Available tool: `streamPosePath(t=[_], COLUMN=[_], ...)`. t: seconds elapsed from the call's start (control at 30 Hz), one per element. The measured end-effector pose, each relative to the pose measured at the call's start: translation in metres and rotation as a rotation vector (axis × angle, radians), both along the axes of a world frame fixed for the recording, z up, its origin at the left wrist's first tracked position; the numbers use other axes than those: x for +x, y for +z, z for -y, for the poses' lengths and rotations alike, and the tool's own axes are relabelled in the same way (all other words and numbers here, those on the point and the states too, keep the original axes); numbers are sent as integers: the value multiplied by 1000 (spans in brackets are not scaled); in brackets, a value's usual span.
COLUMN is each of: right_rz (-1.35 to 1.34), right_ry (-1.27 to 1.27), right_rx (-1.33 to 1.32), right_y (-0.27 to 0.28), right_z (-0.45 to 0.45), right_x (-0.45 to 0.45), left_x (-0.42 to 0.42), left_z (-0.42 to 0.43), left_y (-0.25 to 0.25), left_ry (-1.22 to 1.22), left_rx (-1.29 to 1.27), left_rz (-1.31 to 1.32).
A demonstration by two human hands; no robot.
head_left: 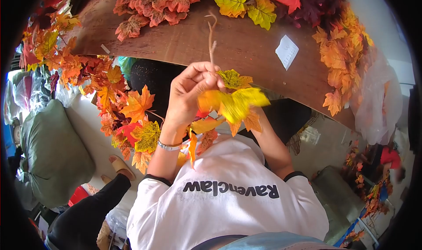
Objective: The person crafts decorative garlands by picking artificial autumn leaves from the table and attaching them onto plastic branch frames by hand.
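My left hand [195,85], a bracelet on its wrist, pinches the brown stem [212,41] of an artificial autumn leaf garland. The bare stem end points up over the table edge. Just below the fingers hang a yellow-green leaf [235,79] and a bright yellow leaf [239,104], the latter blurred by motion. Orange and yellow leaves [206,127] droop in front of my white shirt. My right forearm [272,140] reaches up behind these leaves; they hide the right hand and its fingers. Beside my left arm runs more of the leaf garland [137,105].
On the brown table [176,43] lie coral leaves [154,3], yellow leaves [233,3], orange leaves [340,61] and a white paper slip [287,52]. A green sack [52,153] stands at left, near another person's leg [88,210]. A clear plastic bag [380,96] hangs at right.
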State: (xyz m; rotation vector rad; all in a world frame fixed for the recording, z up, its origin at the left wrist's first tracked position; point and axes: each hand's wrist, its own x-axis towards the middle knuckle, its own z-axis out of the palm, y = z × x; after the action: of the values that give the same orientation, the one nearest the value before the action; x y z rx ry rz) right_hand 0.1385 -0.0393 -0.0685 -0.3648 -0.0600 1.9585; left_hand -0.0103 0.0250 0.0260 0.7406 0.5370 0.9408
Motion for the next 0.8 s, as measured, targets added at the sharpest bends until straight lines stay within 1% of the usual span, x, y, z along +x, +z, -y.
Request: streamPosePath(t=[0.03, 0.1, 0.2, 0.27, 0.33, 0.37, 0.43, 0.53, 0.6, 0.67, 0.73, 0.77, 0.8], right_rz=[-89, -121, 45, 168, 233, 133, 168, 266, 332, 313, 266, 236, 222], right_ry=[20, 81, -11, 8, 65, 103, 63, 99, 150, 182, 231, 248, 270], right_rx=[40, 154, 23, 24, 100, 180, 64, 141, 212, 240, 277, 308, 286], right_y=[9, 33, 30, 41, 36, 35, 34, 23, 22, 32, 34, 30, 27], right_z=[0, -6, -4, -3, -3, -6, -3, -8, -12, -14, -17, -18, -16], right_x=[-1, -4, -5, -3, -3, -3, -9, -16, -28, -37, -45, -50, -55], left_x=[-7, -7, -7, -10, -11, -13, -14, -21, -34, -45, -59, -66, -71], left_z=[-3, -2, -2, -4, -3, -2, 1, 2, 2, 1, 0, 0, 0], left_y=[-1, 0, 3, -1, 2, -1, 4, 2, 0, 3, 6, 7, 8], left_ry=[-54, -38, 12, 56, 53, 45, 58, 118, 81, 70, 63, 51, 38], left_rx=[-48, -53, -70, -79, -64, -54, -52, 78, 118, 180, 226, 234, 242], left_rz=[-18, -20, 22, 36, 21, 14, -17, -78, -72, -37, -63, -70, -77])
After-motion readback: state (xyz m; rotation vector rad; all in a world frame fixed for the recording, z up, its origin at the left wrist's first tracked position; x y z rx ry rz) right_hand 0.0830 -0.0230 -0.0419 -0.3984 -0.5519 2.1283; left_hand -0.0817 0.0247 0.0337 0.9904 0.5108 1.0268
